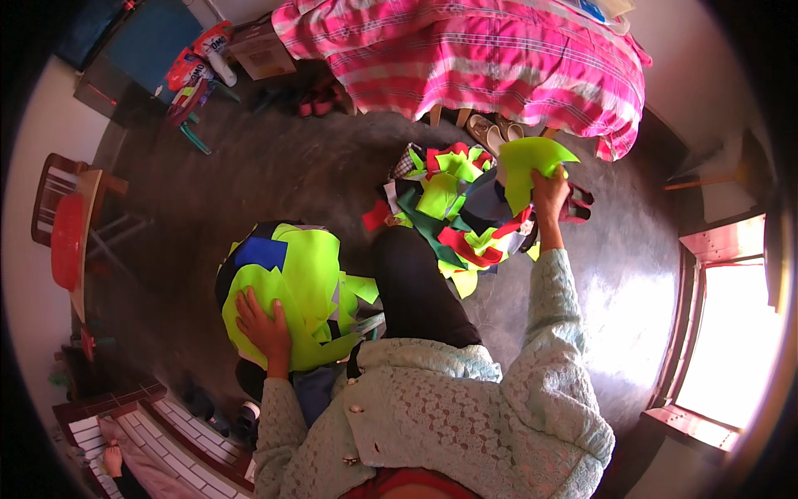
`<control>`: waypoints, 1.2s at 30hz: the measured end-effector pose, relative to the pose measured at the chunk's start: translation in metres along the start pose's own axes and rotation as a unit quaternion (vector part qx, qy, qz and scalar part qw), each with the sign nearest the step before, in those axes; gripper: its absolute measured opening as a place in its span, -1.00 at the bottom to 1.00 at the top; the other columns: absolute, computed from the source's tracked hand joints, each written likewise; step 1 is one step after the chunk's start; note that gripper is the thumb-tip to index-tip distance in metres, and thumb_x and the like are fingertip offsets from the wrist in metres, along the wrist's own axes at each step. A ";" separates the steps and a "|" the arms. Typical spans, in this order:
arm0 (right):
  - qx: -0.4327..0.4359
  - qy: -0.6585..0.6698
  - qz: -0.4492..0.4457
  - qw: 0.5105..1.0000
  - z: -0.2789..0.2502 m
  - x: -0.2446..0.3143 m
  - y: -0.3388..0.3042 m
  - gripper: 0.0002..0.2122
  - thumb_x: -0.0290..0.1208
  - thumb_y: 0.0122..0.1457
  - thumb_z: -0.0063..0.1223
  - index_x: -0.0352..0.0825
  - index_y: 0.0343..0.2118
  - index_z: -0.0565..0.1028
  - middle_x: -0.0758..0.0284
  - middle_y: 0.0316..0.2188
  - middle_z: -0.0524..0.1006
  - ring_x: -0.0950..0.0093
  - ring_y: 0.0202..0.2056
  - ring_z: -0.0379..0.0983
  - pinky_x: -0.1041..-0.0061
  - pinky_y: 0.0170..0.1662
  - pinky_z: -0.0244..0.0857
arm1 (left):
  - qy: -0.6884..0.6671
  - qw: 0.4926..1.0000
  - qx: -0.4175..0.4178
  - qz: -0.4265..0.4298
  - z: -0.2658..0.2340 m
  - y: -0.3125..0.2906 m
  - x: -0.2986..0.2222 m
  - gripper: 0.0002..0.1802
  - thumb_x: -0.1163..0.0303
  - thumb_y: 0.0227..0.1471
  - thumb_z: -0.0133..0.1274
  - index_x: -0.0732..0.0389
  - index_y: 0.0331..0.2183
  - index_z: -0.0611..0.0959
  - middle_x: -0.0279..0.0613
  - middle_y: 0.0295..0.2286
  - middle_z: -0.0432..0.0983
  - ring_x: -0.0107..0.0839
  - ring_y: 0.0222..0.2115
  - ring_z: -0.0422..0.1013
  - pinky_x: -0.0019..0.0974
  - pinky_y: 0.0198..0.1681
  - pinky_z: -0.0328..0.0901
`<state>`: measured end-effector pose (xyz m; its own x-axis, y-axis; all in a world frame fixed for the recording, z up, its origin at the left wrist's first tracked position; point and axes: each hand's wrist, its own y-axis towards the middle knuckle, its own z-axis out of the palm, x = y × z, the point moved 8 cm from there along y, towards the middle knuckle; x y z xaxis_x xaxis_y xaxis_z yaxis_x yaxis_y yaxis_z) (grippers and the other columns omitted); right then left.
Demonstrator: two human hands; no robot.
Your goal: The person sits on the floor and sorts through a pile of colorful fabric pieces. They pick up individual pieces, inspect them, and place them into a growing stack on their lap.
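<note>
My right hand is raised to the right, fingers closed on the lower edge of a neon yellow-green fabric piece. Below and beside it lies a loose heap of fabric scraps in neon yellow, red, dark green and black on the floor. My left hand rests with fingers spread on a stack of large neon yellow fabric pieces at my left side. A blue patch shows at the top of that stack. What supports the stack is mostly hidden.
A bed or table with a pink checked cloth stands ahead, beige shoes at its edge. To the left are a wooden chair and a red round object. Another person's hand shows lower left; a bright window is right.
</note>
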<state>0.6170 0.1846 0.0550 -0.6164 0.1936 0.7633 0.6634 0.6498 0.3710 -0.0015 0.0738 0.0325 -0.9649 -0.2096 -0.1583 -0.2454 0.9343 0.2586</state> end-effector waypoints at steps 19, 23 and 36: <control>0.151 0.485 0.030 0.861 -0.034 0.142 0.012 -0.71 -0.63 -0.08 0.07 -0.40 -0.22 0.46 0.33 -0.35 0.53 0.49 -0.36 0.48 0.56 -0.29 0.37 | 0.013 1.000 -0.020 -0.015 0.006 -0.001 0.011 -0.31 0.07 -0.06 -0.02 0.15 0.08 0.23 0.03 0.11 0.04 -0.04 0.14 -0.04 0.17 0.10 -0.11; 0.218 0.559 0.060 0.798 -0.048 0.204 -0.015 -0.67 -0.50 -0.02 0.05 -0.42 -0.13 0.39 0.25 -0.28 0.50 0.39 -0.32 0.49 0.46 -0.21 0.41 | 0.009 0.998 -0.051 -0.018 0.004 -0.006 0.016 -0.30 0.04 -0.09 0.00 0.13 0.07 0.26 0.02 0.11 0.06 -0.05 0.14 -0.02 0.19 0.10 -0.12; 0.518 0.313 0.017 0.796 0.023 0.185 -0.161 -0.61 -0.57 -0.16 0.13 -0.36 -0.16 0.42 0.39 -0.36 0.51 0.53 -0.35 0.43 0.52 -0.25 0.34 | -0.010 0.998 -0.054 -0.032 0.002 -0.005 0.016 -0.29 -0.03 -0.06 -0.08 0.16 0.07 0.27 0.04 0.11 0.04 -0.04 0.14 -0.05 0.16 0.15 -0.25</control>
<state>0.3865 0.1327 0.1240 -0.0591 0.0314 0.9978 -0.2291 0.9724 -0.0441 -0.0153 0.0658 0.0272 -0.9453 -0.2600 -0.1969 -0.3152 0.8831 0.3476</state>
